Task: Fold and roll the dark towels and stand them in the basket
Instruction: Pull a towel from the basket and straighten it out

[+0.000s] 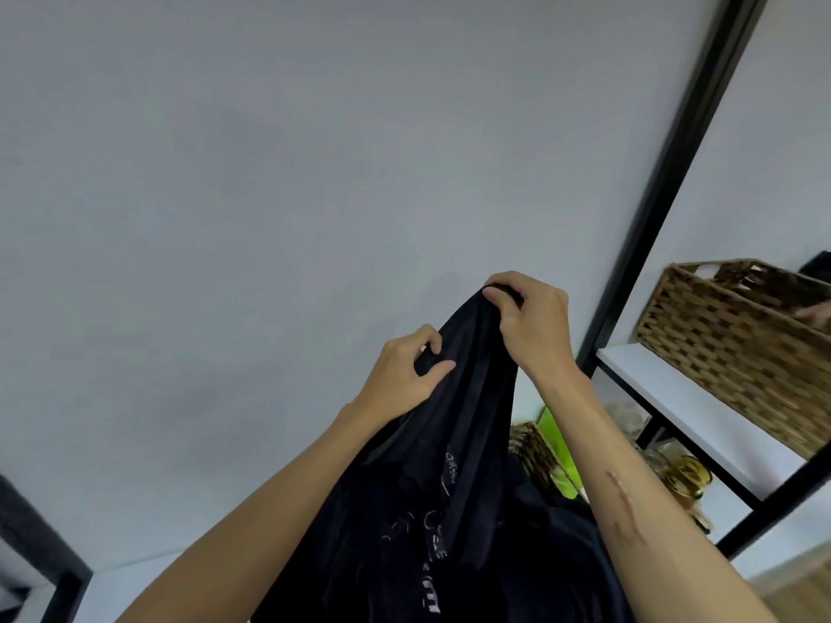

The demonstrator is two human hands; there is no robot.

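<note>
A dark towel (454,478) with pale printed lettering hangs in front of me, lifted up against the wall. My right hand (528,321) grips its top edge at the highest point. My left hand (407,373) pinches the same edge a little lower and to the left. The cloth drapes down between my forearms and out of the frame's bottom. A woven wicker basket (728,353) stands on a white shelf at the right, apart from both hands. Its inside is mostly hidden from here.
A black-framed shelf unit (674,164) with white boards (701,411) rises at the right. Below the basket shelf are glass jars (683,476), a second woven item (535,447) and something bright green (560,442). A plain grey wall fills the view; a dark frame (40,546) sits bottom left.
</note>
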